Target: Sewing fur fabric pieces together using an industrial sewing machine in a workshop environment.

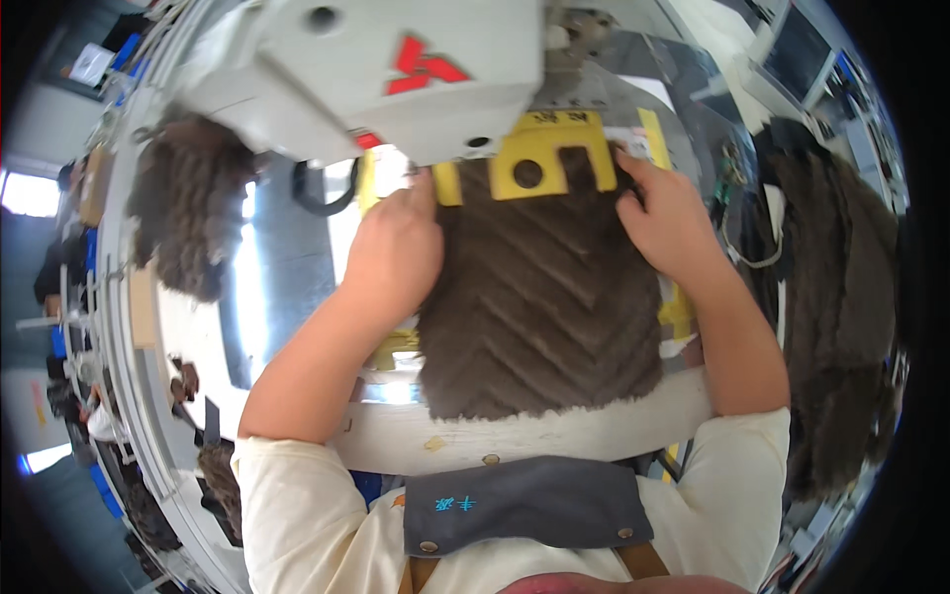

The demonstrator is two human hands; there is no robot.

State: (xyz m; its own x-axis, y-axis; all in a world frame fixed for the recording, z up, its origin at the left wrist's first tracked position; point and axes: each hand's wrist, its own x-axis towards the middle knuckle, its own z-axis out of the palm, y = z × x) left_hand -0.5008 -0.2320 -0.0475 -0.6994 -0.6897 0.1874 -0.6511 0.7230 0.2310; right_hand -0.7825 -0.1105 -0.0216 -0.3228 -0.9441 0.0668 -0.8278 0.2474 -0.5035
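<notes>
A dark brown fur piece [539, 297] with chevron ridges lies flat in front of me, its far edge under a yellow plate [524, 178] with cut-outs and a round hole. At the fur's far left corner, my left hand [398, 243] has its fingers curled in, gripping the edge close to the plate. My right hand [668, 213] grips the far right corner between thumb and forefinger. The undersides of both grips are hidden. Over the plate hangs the white head of a sewing machine [396, 79], which hides part of the work area.
Brown fur [193, 208] hangs at the left, and more long fur pieces [836, 317] hang at the right. A pale curved table edge [396, 436] runs before my body. A white cable [757, 259] loops to the right, and a screen [797, 54] stands far right.
</notes>
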